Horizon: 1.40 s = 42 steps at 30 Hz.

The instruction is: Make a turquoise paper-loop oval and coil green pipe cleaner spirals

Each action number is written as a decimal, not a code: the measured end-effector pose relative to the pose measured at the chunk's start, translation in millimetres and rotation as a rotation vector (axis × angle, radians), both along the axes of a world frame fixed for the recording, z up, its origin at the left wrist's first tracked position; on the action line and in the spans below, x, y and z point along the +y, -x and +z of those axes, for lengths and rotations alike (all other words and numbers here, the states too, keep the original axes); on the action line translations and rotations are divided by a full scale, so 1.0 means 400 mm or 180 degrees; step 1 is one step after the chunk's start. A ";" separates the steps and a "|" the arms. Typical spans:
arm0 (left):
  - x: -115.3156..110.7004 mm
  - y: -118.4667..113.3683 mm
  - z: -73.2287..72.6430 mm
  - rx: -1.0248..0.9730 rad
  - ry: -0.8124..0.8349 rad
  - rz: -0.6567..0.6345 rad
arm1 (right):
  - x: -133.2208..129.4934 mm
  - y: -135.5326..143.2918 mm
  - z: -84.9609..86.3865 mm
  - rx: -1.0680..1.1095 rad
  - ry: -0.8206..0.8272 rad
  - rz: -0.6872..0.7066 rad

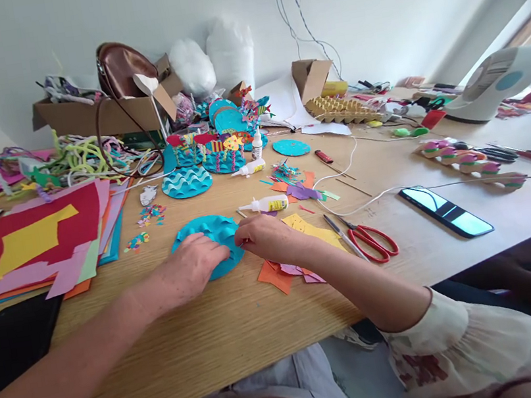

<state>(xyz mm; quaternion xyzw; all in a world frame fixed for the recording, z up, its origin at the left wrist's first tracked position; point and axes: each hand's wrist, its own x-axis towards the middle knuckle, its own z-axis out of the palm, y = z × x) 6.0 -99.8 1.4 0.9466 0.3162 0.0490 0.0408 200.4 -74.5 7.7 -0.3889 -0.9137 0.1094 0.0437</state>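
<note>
A round blue paper disc (220, 227) with raised wavy strips lies on the table in front of me. My left hand (198, 262) rests on its lower left part, fingers bent and pressed together against the waves. At the right edge of the disc, my right hand (261, 236) has its fingertips pinched close to the paper; what sits between them is hidden. Just behind my right hand lies a white glue bottle (270, 204) on its side. Orange paper pieces (275, 277) and a yellow paper sheet (318, 234) lie under and beside my right forearm.
Red-handled scissors (374, 242) and a phone (447, 212) lie to the right, with a white cable (360, 201) crossing nearby. Coloured paper sheets (85, 232) are stacked at left. Behind are a finished wavy disc (187, 182), another glue bottle (251, 168) and a cardboard box (74, 121).
</note>
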 end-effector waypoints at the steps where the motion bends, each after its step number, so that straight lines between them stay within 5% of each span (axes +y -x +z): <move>1: 0.001 0.000 -0.001 0.0033 -0.0002 0.0006 | 0.004 0.004 -0.002 -0.0023 0.0017 0.0036; 19: 0.010 0.008 -0.007 0.0069 0.0166 0.0105 | 0.028 0.031 0.013 -0.0433 0.0268 0.0154; 34: 0.016 0.008 -0.010 0.0020 0.0320 0.0158 | -0.039 0.034 -0.006 0.0028 0.0125 -0.0709; 42: 0.012 -0.001 0.001 0.0118 0.0242 0.0226 | -0.010 0.004 -0.024 -0.0109 -0.0007 -0.0635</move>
